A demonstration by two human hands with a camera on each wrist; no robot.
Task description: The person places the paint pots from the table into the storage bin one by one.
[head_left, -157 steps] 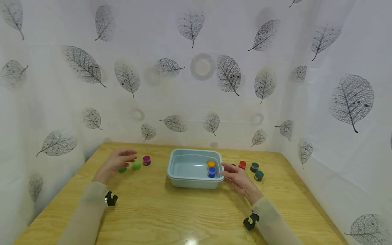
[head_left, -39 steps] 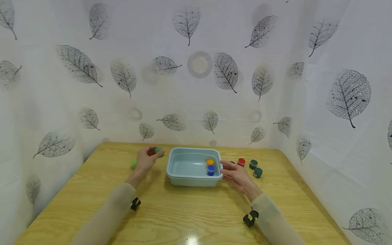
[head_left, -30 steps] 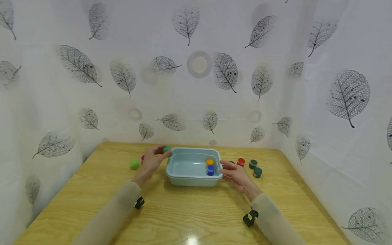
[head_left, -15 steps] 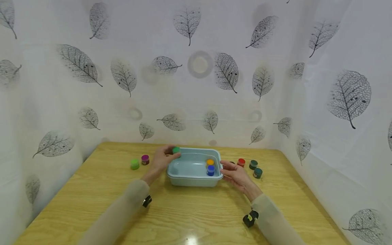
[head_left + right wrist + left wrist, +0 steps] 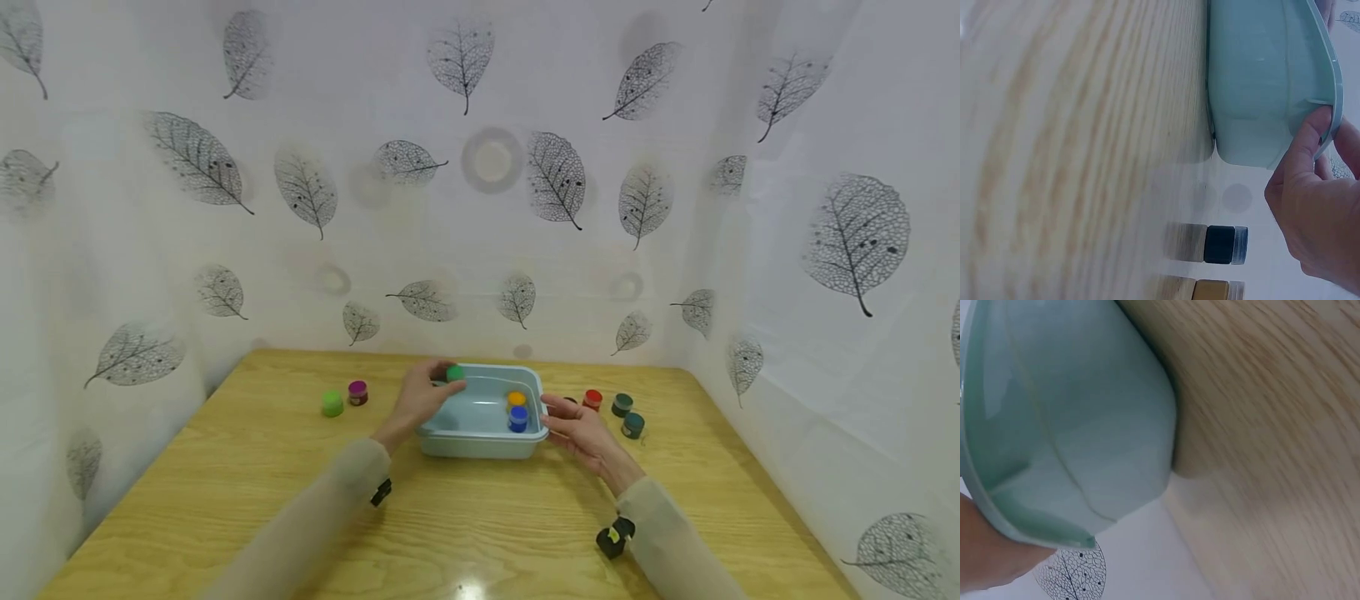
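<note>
A light blue plastic tub (image 5: 480, 448) stands on the wooden table. Inside it, at the right end, are an orange-lidded paint jar (image 5: 517, 400) and a blue paint jar (image 5: 517, 419). My left hand (image 5: 420, 398) is over the tub's left part, holding a green paint jar (image 5: 454, 372) between thumb and fingers. In the left wrist view only part of that hand shows behind the tub's rim (image 5: 975, 487), and the jar is hidden. My right hand (image 5: 588, 437) grips the tub's right rim; the right wrist view shows the fingers (image 5: 1310, 134) pinching the edge.
Left of the tub stand a light green jar (image 5: 332, 403) and a purple jar (image 5: 358, 392). On the right are a red jar (image 5: 592, 400), two dark green jars, one (image 5: 633, 426) nearer, and a dark jar partly behind my right hand. A leaf-print curtain (image 5: 480, 250) encloses the table.
My left hand has picked up the green jar from the left side of the table and carried it rightward over the tub. My right hand has stayed at the rim.
</note>
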